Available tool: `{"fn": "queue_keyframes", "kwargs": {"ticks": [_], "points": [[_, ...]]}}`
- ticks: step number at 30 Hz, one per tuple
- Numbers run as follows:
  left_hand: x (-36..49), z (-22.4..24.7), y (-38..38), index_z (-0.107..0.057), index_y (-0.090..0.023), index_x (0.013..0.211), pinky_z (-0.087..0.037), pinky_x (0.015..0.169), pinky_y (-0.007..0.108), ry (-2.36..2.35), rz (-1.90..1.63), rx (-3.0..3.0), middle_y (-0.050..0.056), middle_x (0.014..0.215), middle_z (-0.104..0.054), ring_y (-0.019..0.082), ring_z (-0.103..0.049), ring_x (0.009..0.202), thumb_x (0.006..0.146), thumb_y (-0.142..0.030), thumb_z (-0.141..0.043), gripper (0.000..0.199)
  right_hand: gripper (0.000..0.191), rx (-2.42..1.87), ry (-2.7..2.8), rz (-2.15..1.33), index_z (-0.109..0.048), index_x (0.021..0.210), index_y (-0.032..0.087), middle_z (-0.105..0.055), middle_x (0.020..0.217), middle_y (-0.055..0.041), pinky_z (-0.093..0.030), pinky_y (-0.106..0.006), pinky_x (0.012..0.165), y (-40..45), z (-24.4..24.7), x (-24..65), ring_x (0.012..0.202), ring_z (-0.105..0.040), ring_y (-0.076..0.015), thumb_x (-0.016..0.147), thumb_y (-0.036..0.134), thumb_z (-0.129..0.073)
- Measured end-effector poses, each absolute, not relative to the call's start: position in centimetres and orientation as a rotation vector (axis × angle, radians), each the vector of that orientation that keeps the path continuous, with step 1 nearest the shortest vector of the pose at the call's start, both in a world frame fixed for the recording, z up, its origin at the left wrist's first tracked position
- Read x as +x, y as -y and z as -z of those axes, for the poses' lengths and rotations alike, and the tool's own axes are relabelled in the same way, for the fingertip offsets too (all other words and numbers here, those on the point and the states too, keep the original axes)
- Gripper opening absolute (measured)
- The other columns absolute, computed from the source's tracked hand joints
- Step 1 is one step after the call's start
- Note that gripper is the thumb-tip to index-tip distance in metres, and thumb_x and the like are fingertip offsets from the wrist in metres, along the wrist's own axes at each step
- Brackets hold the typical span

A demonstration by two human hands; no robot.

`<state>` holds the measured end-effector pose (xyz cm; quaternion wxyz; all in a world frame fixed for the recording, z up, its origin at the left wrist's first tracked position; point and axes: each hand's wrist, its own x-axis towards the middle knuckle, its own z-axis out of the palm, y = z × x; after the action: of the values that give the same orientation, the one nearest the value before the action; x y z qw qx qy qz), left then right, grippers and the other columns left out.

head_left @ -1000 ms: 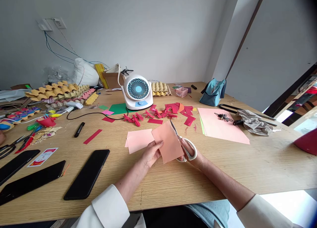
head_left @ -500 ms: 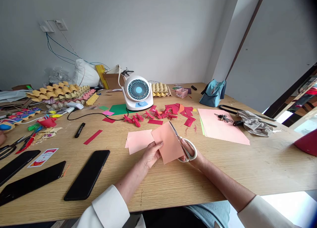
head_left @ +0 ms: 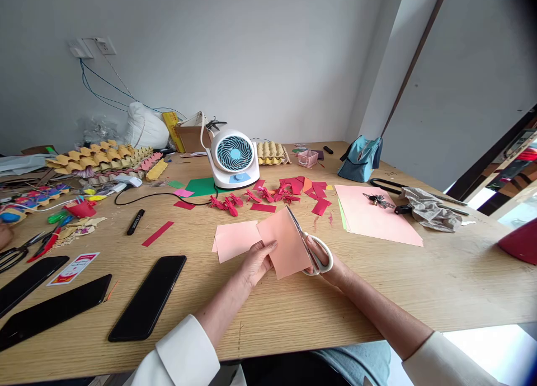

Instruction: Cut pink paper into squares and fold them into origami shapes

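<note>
**Clerk:** Left end of the desk [head_left: 461,279]?

**Inspector:** A bumpy strip [head_left: 37,200], coloured blue and red. Right of it, a small red cup [head_left: 83,209]; contents too small to identify. Behind, stacked egg cartons [head_left: 98,158], rough and ridged, mainly yellow.

**Clerk:** Centre?

**Inspector:** Smooth pale pink papers [head_left: 235,241] lie flat on the wood grain. Just right, the left hand [head_left: 255,263] pinches a four-sided peach sheet [head_left: 287,249] between thumb and fingers. Farther back, a pink basket [head_left: 307,159]; contents cannot be made out.

**Clerk:** The right hand [head_left: 334,271]?

**Inspector:** Closed round the off-white looped handles of the scissors [head_left: 330,252]. The slim metal blades lie along the sheet's right edge.

**Clerk:** Right end?

**Inspector:** A blue bag [head_left: 359,159], soft-sided, interior not visible. Nearer, a large pink sheet [head_left: 369,224], flat, bearing metal keys [head_left: 378,199]. Beside it, a grey cloth [head_left: 434,210], crumpled.
</note>
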<state>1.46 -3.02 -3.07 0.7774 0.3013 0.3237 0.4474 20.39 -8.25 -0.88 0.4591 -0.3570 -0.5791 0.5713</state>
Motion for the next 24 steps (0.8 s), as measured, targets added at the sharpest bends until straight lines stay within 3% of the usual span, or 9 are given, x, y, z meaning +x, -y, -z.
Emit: {"fn": "queue_keyframes", "kwargs": {"ticks": [8,14,18,21,24], "points": [[1.6,3.2,3.0,-0.069,-0.013,0.098,-0.051,0.085,0.035,-0.684,-0.958,0.692,0.012,0.097,-0.074,0.025,-0.068,0.096,0.061,-0.024,-0.085,0.042,0.046,-0.858,1.31,-1.412,-0.05,0.067,0.022,-0.045,0.051,0.0013,-0.033,-0.03,0.052,7.8,1.7,20.4,0.047,-0.039,-0.0135,0.094,0.057,-0.04],[1.3,2.7,2.7,-0.069,-0.013,0.097,-0.05,0.086,0.035,-0.71,-1.021,0.707,0.012,0.099,-0.074,0.025,-0.067,0.098,0.059,-0.026,-0.086,0.043,0.05,-0.917,1.337,-1.257,-0.053,0.079,0.021,-0.042,0.046,0.0043,-0.029,-0.026,0.046,6.4,0.7,23.3,0.042,-0.037,-0.0116,0.089,0.067,-0.038],[0.7,2.3,2.1,-0.069,-0.013,0.089,-0.05,0.084,0.033,-0.76,-1.121,0.73,0.009,0.091,-0.074,0.023,-0.067,0.092,0.055,-0.03,-0.088,0.042,0.05,-1.621,1.41,-0.675,-0.058,0.079,0.019,-0.056,0.06,-0.0027,-0.038,-0.029,0.054,5.3,0.1,29.5,0.055,-0.052,-0.0175,0.08,0.068,-0.049],[0.4,2.5,1.6,-0.069,-0.012,0.09,-0.049,0.083,0.034,-0.79,-1.171,0.792,0.009,0.09,-0.074,0.024,-0.067,0.09,0.055,-0.034,-0.088,0.045,0.046,-2.298,1.379,-0.07,-0.063,0.085,0.018,-0.067,0.08,-0.0124,-0.044,-0.041,0.071,4.9,1.0,34.1,0.081,-0.063,-0.0307,0.077,0.062,-0.054],[0.4,2.8,1.6,-0.069,-0.012,0.091,-0.049,0.078,0.034,-0.796,-1.171,0.858,0.01,0.09,-0.074,0.023,-0.066,0.085,0.055,-0.037,-0.088,0.047,0.054,-2.593,1.293,0.072,-0.065,0.102,0.013,-0.066,0.104,-0.0222,-0.043,-0.052,0.082,5.0,2.1,37.0,0.101,-0.06,-0.0387,0.076,0.059,-0.053]]}}
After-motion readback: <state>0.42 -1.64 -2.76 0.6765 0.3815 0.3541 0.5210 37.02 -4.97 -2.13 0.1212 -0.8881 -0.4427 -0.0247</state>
